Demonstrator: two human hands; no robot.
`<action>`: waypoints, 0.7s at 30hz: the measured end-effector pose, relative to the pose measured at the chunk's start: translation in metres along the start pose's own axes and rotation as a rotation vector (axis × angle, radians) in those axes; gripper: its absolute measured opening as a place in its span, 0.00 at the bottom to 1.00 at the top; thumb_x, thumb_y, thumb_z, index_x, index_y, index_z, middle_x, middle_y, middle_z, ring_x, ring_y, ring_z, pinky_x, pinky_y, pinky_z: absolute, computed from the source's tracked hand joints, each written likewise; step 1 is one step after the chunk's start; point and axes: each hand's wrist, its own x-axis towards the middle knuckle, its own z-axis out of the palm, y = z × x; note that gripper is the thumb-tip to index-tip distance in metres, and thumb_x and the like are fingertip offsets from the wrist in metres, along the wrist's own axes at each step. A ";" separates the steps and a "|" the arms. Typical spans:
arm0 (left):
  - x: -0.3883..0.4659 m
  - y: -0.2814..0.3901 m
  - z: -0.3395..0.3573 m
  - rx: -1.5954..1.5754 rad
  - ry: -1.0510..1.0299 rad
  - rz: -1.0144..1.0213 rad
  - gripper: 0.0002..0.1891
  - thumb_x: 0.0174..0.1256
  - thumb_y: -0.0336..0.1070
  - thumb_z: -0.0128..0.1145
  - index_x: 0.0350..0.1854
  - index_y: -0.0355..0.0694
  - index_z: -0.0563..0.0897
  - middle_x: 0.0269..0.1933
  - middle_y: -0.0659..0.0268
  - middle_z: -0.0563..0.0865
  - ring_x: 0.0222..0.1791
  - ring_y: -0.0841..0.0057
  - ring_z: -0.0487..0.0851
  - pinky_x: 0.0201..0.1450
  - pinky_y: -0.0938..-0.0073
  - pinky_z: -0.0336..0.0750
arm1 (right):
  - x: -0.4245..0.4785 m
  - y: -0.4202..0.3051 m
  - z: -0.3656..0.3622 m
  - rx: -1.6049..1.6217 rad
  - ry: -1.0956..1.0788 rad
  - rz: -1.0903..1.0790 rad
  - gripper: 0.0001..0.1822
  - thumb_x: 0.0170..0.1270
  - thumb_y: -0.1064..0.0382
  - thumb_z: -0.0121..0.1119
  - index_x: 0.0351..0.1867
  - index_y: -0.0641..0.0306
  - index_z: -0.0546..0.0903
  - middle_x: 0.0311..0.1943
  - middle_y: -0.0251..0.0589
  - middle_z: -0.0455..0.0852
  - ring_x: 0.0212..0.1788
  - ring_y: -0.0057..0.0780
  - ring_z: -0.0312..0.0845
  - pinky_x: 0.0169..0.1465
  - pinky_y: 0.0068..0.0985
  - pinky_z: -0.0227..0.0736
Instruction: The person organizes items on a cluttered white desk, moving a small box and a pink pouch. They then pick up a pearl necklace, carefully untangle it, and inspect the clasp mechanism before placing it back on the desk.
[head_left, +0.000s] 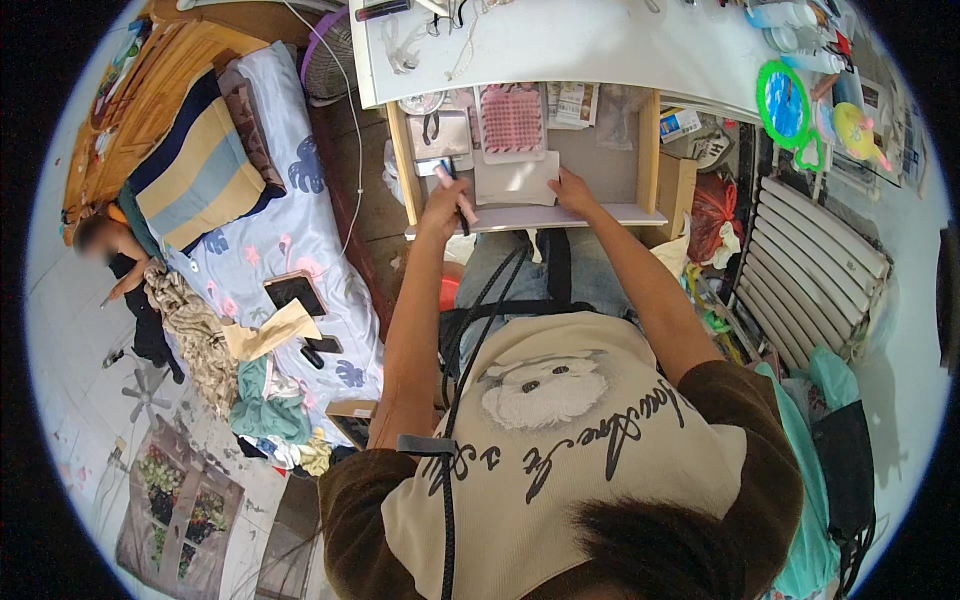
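An open desk drawer (611, 214) lies in front of me. My left hand (444, 206), over its front left part, is closed around a slim pink stick-like item (465, 202) and a dark pen-like one (464, 224). My right hand (576, 193) pinches the right edge of a flat whitish sheet or thin box (517, 180) in the drawer. Just behind that sits a clear plastic case (511, 120) with rows of pink pieces. To its left are a silvery flat case (439, 133) and a round clear container (421, 102). Printed packets (574, 103) and a clear plastic bag (619, 120) lie farther right.
The white desktop (562, 45) holds cables and a green-framed hand mirror (784, 105). On the left, a bed (330, 247) bears a tablet (296, 291), a pillow (199, 161) and clothes. Another person (127, 255) is beyond it. A white slatted panel (810, 270) stands right.
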 end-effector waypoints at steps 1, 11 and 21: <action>0.003 -0.002 0.007 0.054 0.003 -0.016 0.05 0.58 0.33 0.56 0.33 0.40 0.75 0.25 0.70 0.75 0.23 0.79 0.74 0.24 0.80 0.69 | 0.001 0.003 0.001 0.001 -0.003 -0.012 0.15 0.63 0.61 0.50 0.48 0.68 0.72 0.44 0.57 0.78 0.47 0.52 0.74 0.50 0.39 0.67; 0.047 -0.044 0.021 0.237 0.092 0.236 0.08 0.59 0.31 0.56 0.38 0.39 0.74 0.30 0.67 0.79 0.27 0.79 0.77 0.26 0.78 0.72 | 0.008 0.005 -0.012 -0.143 -0.096 -0.063 0.17 0.62 0.61 0.50 0.49 0.68 0.72 0.45 0.56 0.78 0.48 0.53 0.73 0.51 0.41 0.67; 0.029 -0.043 0.002 -0.507 0.342 -0.061 0.06 0.56 0.22 0.49 0.31 0.42 0.70 0.22 0.66 0.74 0.19 0.76 0.72 0.17 0.77 0.65 | 0.011 0.039 -0.039 -0.391 -0.090 -0.119 0.17 0.62 0.59 0.48 0.48 0.68 0.73 0.46 0.56 0.78 0.46 0.52 0.75 0.51 0.42 0.68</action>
